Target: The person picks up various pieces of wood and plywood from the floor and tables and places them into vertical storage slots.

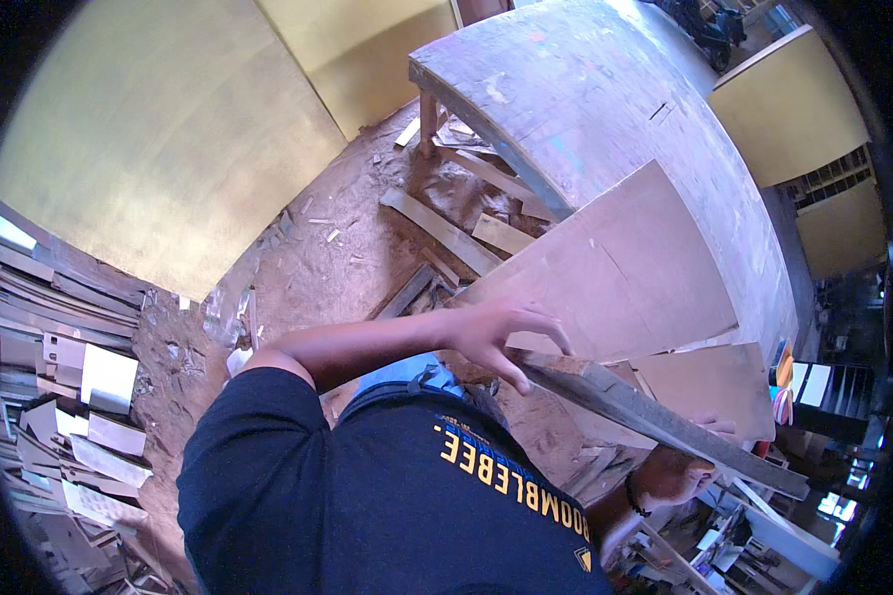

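A long, thick wooden plank (655, 416) slants across in front of my body, from near my waist toward the lower right. My right hand (675, 476) grips it near its far right end, the palm below and the fingertips showing over the top edge. At the plank's other end my left hand (506, 337) has its thumb and fingers spread apart; whether it touches the wood I cannot tell. Behind the plank, a thin brown sheet of board (620, 263) lies partly over the worktable (575, 99). A second brown board piece (714, 382) is beside it.
Large yellowish panels (159, 129) stand at the upper left. Wood strips (442, 228) and scraps litter the dusty floor beside the table. Stacked offcuts (89, 426) fill the left side. More yellowish panels (799, 104) are at the upper right, and scrap wood (724, 540) lies at the lower right.
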